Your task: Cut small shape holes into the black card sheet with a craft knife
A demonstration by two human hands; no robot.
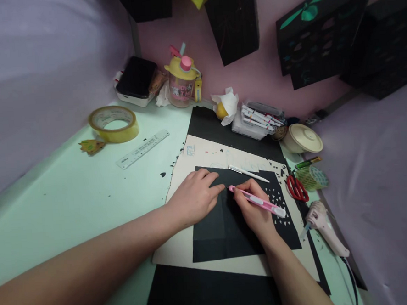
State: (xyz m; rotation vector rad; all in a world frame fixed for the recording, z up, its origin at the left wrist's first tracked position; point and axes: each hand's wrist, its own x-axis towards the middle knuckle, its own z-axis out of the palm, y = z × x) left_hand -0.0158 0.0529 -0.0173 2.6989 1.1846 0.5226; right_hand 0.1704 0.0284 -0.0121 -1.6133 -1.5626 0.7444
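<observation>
My right hand [257, 209] grips a pink craft knife [258, 200], its tip at the black paper [212, 244]. Small triangular cut-outs show along the paper's right side. My left hand [195, 196] lies on the same paper with its fingers stretched out, the index fingertip close to the knife tip. Just above the knife, a white pen [249, 173] rests across the paper's upper edge. Beneath the paper is a cream board [177, 253] with faint pen marks, and under that a larger black sheet [212, 287].
On the left are a tape roll [131, 129] and a clear ruler [143, 149]. Red scissors [297, 188], a glue gun [327, 232] with its cord and a lidded bowl [302, 139] stand right. Behind are a drink cup [181, 87] and a pen box [253, 124]. Paper scraps lie scattered.
</observation>
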